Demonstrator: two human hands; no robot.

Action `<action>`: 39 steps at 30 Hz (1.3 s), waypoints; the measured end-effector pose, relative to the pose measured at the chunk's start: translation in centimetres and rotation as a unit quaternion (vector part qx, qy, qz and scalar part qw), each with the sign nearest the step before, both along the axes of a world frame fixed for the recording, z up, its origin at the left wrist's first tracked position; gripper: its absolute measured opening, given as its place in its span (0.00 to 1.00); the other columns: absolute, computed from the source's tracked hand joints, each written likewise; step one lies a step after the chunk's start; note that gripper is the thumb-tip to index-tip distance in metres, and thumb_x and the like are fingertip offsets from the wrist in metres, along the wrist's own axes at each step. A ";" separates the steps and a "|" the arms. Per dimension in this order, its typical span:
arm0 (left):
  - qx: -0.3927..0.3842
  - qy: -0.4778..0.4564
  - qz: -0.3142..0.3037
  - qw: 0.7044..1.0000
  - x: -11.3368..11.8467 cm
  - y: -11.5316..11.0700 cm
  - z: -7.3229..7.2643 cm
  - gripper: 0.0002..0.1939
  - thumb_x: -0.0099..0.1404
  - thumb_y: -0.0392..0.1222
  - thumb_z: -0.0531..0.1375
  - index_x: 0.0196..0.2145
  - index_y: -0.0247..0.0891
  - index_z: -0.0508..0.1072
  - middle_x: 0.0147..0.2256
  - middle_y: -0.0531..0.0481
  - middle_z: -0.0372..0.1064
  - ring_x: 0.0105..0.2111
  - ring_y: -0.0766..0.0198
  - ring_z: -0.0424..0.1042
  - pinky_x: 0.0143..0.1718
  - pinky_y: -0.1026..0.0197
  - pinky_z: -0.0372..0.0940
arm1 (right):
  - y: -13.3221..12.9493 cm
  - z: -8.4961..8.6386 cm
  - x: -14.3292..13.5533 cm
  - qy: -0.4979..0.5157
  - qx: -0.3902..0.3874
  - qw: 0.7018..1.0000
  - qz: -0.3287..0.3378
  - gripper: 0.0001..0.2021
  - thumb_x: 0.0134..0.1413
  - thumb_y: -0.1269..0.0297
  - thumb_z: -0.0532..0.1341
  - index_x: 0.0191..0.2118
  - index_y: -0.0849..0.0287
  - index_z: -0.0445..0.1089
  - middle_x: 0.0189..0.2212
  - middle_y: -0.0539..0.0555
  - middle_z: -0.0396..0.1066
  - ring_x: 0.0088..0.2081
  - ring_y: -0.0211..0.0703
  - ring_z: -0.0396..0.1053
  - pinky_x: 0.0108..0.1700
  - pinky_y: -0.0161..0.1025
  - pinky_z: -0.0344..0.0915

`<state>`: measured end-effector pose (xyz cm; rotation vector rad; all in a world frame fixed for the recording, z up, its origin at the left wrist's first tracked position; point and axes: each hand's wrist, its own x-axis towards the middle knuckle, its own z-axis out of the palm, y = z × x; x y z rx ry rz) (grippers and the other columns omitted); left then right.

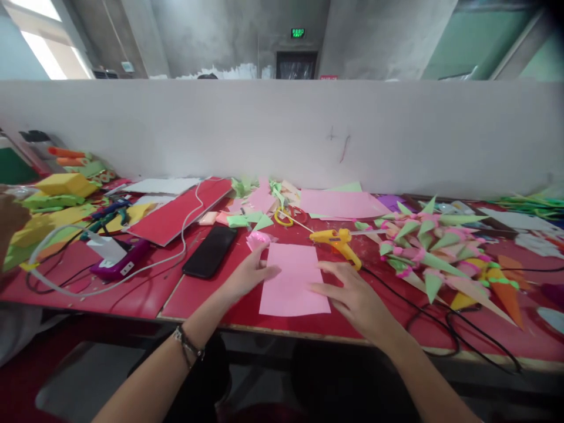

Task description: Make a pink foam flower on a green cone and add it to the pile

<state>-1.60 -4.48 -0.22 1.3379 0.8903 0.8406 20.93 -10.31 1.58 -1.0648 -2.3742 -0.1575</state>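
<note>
A pink rectangular sheet (291, 288) lies flat at the table's front edge, between my two hands. My left hand (249, 273) rests at its left edge, thumb lying on the sheet and fingers stretched forward, apart from the thumb. From the right, my right hand (348, 291) reaches over the sheet's edge with its fingers spread. Just beyond my left fingers is a shiny pink bundle (259, 239). A yellow glue gun (337, 239) lies on the table behind my right hand.
A black phone (210, 251) and a purple power strip (120, 261) with a white cable are on the left. Scissors (284, 216) and pink sheets (341, 203) lie behind. Green-and-pink paper cones (425, 244) are heaped at right, near black cords (458, 335). A white partition (264, 129) stands behind.
</note>
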 end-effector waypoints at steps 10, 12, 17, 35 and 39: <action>0.336 0.391 -0.054 0.855 -2.0 -0.8 -1.0 0.27 0.59 0.47 0.53 0.55 0.44 0.55 0.55 0.45 0.53 0.55 0.56 0.52 0.55 0.52 0.50 | 1.3 -3.2 0.7 0.006 -0.138 0.990 0.041 0.15 0.51 0.76 0.53 0.40 0.53 0.72 0.41 0.57 0.69 0.42 0.44 0.66 0.42 0.41 0.66; 0.345 0.409 -0.122 0.836 -1.9 -0.9 -0.7 0.28 0.59 0.51 0.52 0.57 0.45 0.53 0.56 0.47 0.53 0.56 0.57 0.50 0.56 0.53 0.48 | 1.5 -3.6 0.9 0.010 -0.164 0.985 0.042 0.16 0.52 0.76 0.53 0.41 0.53 0.71 0.41 0.57 0.69 0.42 0.44 0.65 0.43 0.42 0.66; 0.344 0.436 -0.170 0.814 -2.0 -0.7 -0.5 0.32 0.58 0.56 0.51 0.58 0.45 0.49 0.58 0.48 0.48 0.58 0.55 0.46 0.57 0.52 0.44 | 1.8 -3.8 1.1 0.027 -0.191 0.980 0.048 0.16 0.52 0.76 0.52 0.41 0.52 0.71 0.41 0.56 0.68 0.42 0.43 0.64 0.43 0.43 0.64; 0.336 0.384 -0.183 0.840 -3.4 0.3 -1.2 0.36 0.54 0.61 0.52 0.56 0.42 0.54 0.58 0.46 0.51 0.58 0.54 0.48 0.57 0.51 0.41 | 4.0 -2.2 -3.3 0.001 -0.257 0.965 0.052 0.13 0.59 0.63 0.48 0.30 0.60 0.67 0.31 0.54 0.67 0.36 0.40 0.63 0.40 0.38 0.61; 0.356 0.370 -0.127 0.849 -2.9 0.0 -1.6 0.37 0.51 0.61 0.55 0.55 0.40 0.56 0.55 0.44 0.55 0.56 0.53 0.51 0.56 0.50 0.44 | 5.1 -2.9 -4.3 0.015 -0.229 0.973 0.026 0.12 0.57 0.63 0.51 0.29 0.60 0.67 0.28 0.53 0.67 0.33 0.40 0.64 0.38 0.37 0.60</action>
